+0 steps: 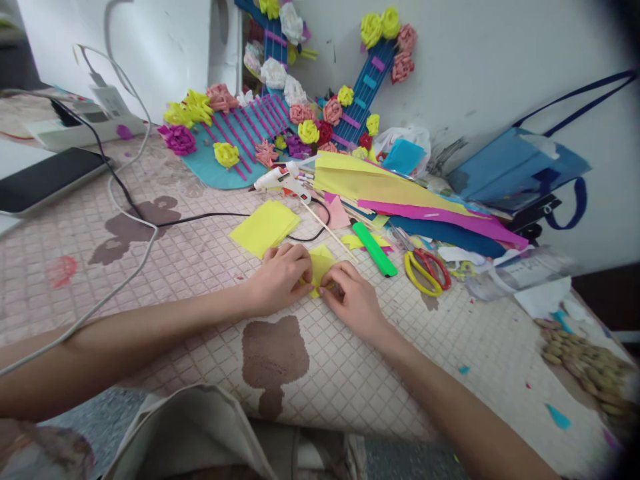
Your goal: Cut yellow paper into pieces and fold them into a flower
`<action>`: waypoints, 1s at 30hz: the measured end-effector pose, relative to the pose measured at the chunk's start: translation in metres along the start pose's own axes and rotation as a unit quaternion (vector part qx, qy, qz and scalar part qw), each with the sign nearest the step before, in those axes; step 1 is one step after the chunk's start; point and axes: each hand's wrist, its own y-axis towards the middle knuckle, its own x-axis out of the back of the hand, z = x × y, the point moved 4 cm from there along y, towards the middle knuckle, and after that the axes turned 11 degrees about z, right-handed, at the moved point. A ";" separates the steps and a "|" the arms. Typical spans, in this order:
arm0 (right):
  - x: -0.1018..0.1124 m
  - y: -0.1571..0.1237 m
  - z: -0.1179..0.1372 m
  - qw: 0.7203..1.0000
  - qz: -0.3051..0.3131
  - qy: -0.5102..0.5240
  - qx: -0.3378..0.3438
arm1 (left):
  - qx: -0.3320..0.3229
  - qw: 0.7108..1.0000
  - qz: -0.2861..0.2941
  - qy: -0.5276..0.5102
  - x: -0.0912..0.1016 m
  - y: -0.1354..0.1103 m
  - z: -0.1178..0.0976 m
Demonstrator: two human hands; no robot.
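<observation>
Between my two hands is a small yellow paper piece [321, 265], pinched near its lower edge from both sides. My left hand [285, 277] has its fingers curled and closed on the paper's left side. On the right side, my right hand [351, 293] grips the same paper between thumb and fingers. Parts of the paper are hidden behind my fingers. Just beyond my left hand lies a stack of yellow paper squares [263, 228]. A green highlighter [375, 249] rests beyond my right hand, beside scissors [425, 272] with red and yellow handles.
A white glue gun [280, 179] lies near a thin wooden stick [327, 230]. Behind stand blue crafts with paper flowers [235, 157]. Folded coloured paper [390, 187], a blue bag [520, 167] and a pile of peanuts [583, 363] are to the right. A white cable [143, 257] crosses the left.
</observation>
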 end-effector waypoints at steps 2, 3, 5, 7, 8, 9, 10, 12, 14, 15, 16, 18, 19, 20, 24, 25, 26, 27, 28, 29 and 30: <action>0.000 0.000 0.000 1.000 0.004 -0.006 -0.004 | -0.002 1.000 0.004 0.004 0.000 -0.001 0.000; 0.000 0.000 0.000 1.000 0.006 -0.008 -0.006 | -0.002 1.000 0.007 0.006 0.000 -0.001 -0.001; 0.000 0.000 -0.001 1.000 0.008 -0.011 -0.006 | -0.001 1.000 0.012 0.009 0.001 -0.002 -0.001; 0.000 0.000 -0.001 1.000 0.007 -0.014 -0.003 | -0.003 1.000 0.017 0.009 0.001 -0.002 -0.001; 0.000 0.000 0.000 1.000 0.006 -0.016 -0.001 | -0.005 1.000 0.020 0.008 0.001 -0.002 0.000; 0.000 0.000 0.000 1.000 0.007 -0.018 0.001 | -0.007 1.000 0.023 0.006 0.001 -0.002 0.000; 0.000 0.000 0.000 1.000 0.007 -0.020 0.002 | -0.010 1.000 0.025 0.003 0.001 -0.002 0.000; 0.000 0.000 0.000 1.000 0.004 -0.018 0.002 | -0.014 0.999 0.031 -0.003 0.001 -0.002 0.001; 0.002 0.000 -0.001 1.000 0.000 -0.010 -0.003 | -0.012 0.999 0.033 -0.014 0.002 -0.002 0.003; 0.003 0.000 -0.002 1.000 0.003 -0.003 -0.004 | -0.007 0.999 0.033 -0.023 0.003 -0.001 0.004; 0.004 0.000 -0.003 1.000 0.012 0.006 -0.002 | 0.000 0.999 0.033 -0.032 0.003 -0.001 0.005; 0.006 0.000 -0.006 0.998 0.050 0.032 0.015 | 0.006 0.998 0.043 -0.053 0.006 0.001 0.007; 0.008 0.000 -0.007 0.996 0.075 0.050 0.028 | 0.002 0.997 0.054 -0.062 0.007 0.001 0.008; 0.009 0.000 -0.008 0.992 0.099 0.071 0.044 | -0.006 0.995 0.068 -0.070 0.008 0.002 0.009; 0.014 -0.002 -0.012 0.976 0.153 0.135 0.082 | -0.035 0.989 0.110 -0.093 0.013 0.005 0.013; 0.015 -0.002 -0.013 0.974 0.154 0.141 0.084 | -0.039 0.988 0.115 -0.098 0.014 0.005 0.014; 0.016 -0.002 -0.014 0.974 0.153 0.145 0.084 | -0.041 0.987 0.119 -0.102 0.015 0.006 0.016; 0.016 -0.001 -0.015 0.975 0.149 0.146 0.082 | -0.043 0.986 0.121 -0.107 0.015 0.006 0.017; 0.016 0.000 -0.015 0.976 0.144 0.146 0.078 | -0.044 0.985 0.121 -0.110 0.015 0.007 0.018; 0.016 0.000 -0.016 0.977 0.139 0.145 0.074 | -0.045 0.985 0.119 -0.113 0.015 0.007 0.019; 0.015 0.001 -0.016 0.978 0.134 0.143 0.071 | -0.046 0.986 0.114 -0.114 0.015 0.008 0.019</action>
